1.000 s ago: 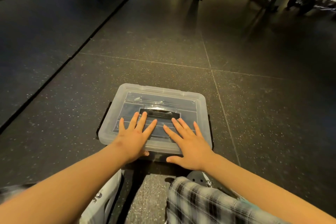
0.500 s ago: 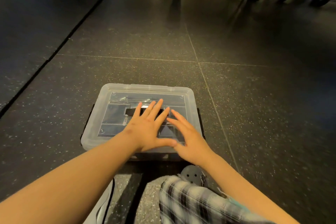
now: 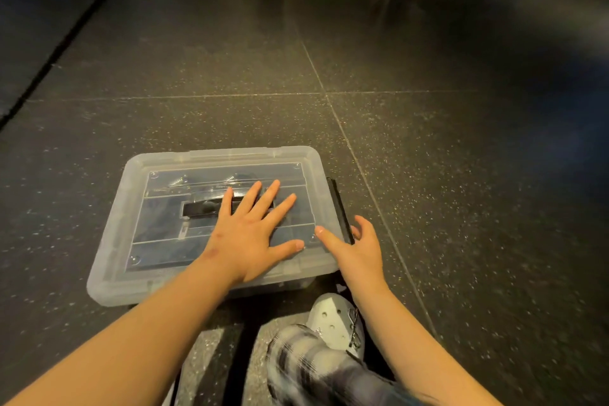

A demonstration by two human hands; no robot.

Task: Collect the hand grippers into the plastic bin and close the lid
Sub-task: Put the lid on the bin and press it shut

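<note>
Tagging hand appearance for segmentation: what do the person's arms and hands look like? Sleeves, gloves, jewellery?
Both forearms bare to the frame edge, no sleeves. Left hand and right hand: no gloves, rings or watch visible. Small marks on the left hand's back near the wrist.

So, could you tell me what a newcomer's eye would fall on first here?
The clear bin on the dark floor, centre-left, its lid on. The left hand lies flat on the lid, fingers spread over the black handle; the right hand is at the bin's right edge, by the black latch. A grey clog shows below.
</note>
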